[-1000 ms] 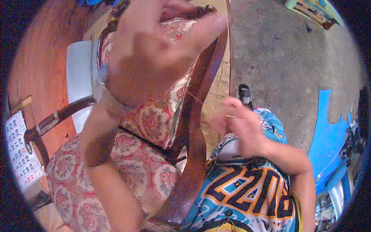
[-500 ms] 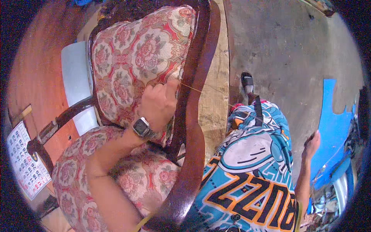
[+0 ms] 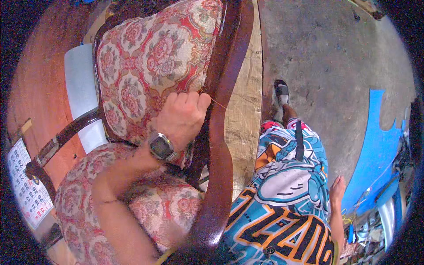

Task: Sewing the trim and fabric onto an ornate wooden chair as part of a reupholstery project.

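My left hand (image 3: 187, 108) is closed in a fist against the right edge of a floral upholstered chair back (image 3: 161, 55), beside its dark wooden frame (image 3: 225, 79). Whatever its curled fingers hold is hidden. A thin thread (image 3: 218, 104) comes from the upholstery edge by my knuckles and crosses the wood to the right. Down at the right, beside my patterned clothing, my right hand (image 3: 338, 190) appears edge-on with its fingers pressed together; I cannot make out anything in it.
The floral seat (image 3: 170, 210) lies under my left forearm. A curved wooden armrest (image 3: 70, 132), a white panel (image 3: 81, 84) and a calendar sheet (image 3: 28, 183) are at the left. A blue sheet (image 3: 371, 145) and clutter lie on the floor at right.
My right hand has come lower and closer to my body. My left hand stays at the chair back's edge, now with the knuckles turned up more. Less of the thread shows.
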A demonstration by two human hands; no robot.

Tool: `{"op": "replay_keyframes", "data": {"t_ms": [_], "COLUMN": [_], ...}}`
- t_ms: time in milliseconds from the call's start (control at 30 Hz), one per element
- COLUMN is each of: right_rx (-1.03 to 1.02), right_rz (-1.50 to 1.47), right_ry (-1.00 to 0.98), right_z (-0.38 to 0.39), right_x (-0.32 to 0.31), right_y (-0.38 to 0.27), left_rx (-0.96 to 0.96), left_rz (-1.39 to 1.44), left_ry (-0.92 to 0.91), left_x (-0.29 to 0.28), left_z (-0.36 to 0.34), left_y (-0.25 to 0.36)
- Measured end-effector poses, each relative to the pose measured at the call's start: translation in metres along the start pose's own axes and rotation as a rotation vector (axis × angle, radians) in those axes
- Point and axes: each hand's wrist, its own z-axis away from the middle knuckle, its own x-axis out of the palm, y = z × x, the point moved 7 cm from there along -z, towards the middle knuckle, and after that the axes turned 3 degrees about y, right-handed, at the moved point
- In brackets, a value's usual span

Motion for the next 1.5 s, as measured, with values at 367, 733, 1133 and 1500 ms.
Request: {"op": "replay_keyframes", "data": {"t_ms": [367, 733, 1133, 1500], "right_rx": [-0.086, 0.064, 0.038, -0.013], "right_rz": [-0.11, -2.334, -2.296, -2.128], "right_ry": [0.158, -0.525, -0.665, -0.462], "right_z": [-0.045, -0.125, -0.104, -0.107], "right_x": [-0.034, -0.209, -0.222, -0.222], "right_y": [-0.004, -0.28, -0.34, -0.352], "left_rx": [0.256, 0.191, 0.174, 0.075], "left_rz": [0.376, 1.153, 0.857, 0.828], "left_ry": [0.298, 0.421, 0.594, 0.595], "left_x": [-0.076, -0.143, -0.151, -0.123], "left_z": [-0.029, -0.114, -0.093, -0.096], "left_y": [-0.004, 0.036, 0.076, 0.086]}}
